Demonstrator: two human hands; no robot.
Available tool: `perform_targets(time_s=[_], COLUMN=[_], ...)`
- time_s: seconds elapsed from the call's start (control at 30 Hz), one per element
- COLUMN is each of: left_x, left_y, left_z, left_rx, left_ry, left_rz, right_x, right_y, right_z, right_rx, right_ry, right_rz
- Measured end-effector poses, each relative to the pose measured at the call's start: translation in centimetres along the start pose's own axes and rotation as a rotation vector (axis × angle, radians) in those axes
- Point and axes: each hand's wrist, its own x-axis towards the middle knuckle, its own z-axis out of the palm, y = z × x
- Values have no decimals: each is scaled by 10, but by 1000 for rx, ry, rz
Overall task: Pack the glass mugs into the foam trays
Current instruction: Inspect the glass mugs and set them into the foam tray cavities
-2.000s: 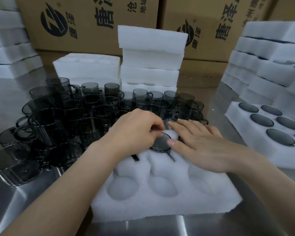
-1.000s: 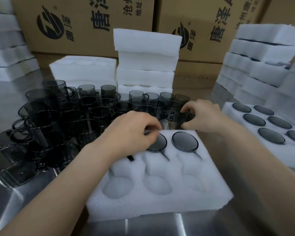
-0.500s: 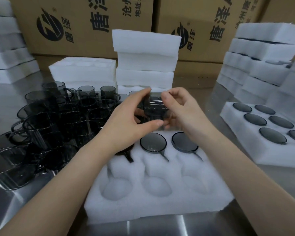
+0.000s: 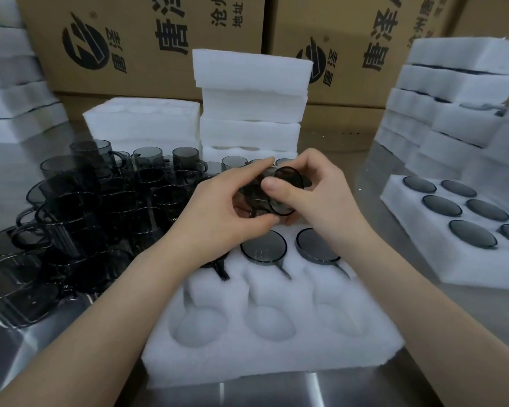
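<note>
Head camera view: you have both hands wrapped around one smoked-glass mug (image 4: 272, 190), held in the air just past the far edge of the foam tray (image 4: 276, 359) in front of you. Your left hand (image 4: 218, 212) cups its body from nine o'clock, and your right hand (image 4: 321, 195) closes on it from three o'clock with the thumb laid across the glass. The mug is tipped on its side, one round end facing you. In the tray, the far row shows mugs seated upside down at twelve o'clock (image 4: 263, 248) and one o'clock (image 4: 316, 245), with a third partly hidden under your left wrist; the three near pockets (image 4: 269, 323) are empty. The loose mugs (image 4: 94, 207) crowd the steel table (image 4: 335, 392) at ten o'clock, and a filled tray (image 4: 441, 259) sits at three o'clock. This glass looks thin, stiff, smooth and likely slippery, so grip the wall with fingers spread, not the handle alone. It should be light, but it would chip against its neighbours. The foam is soft and should give as the mug is pressed in.
</note>
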Motion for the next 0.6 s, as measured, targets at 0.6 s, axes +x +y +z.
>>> perform_targets(time_s=[0.6], left_x=[7], left_y=[-9], left_z=[-11], left_rx=[-218], left_ry=[-30], left_rz=[-86], right_x=[4], right_y=[7], right_z=[-14], right_rx=[324], right_ry=[-276], right_rz=[112])
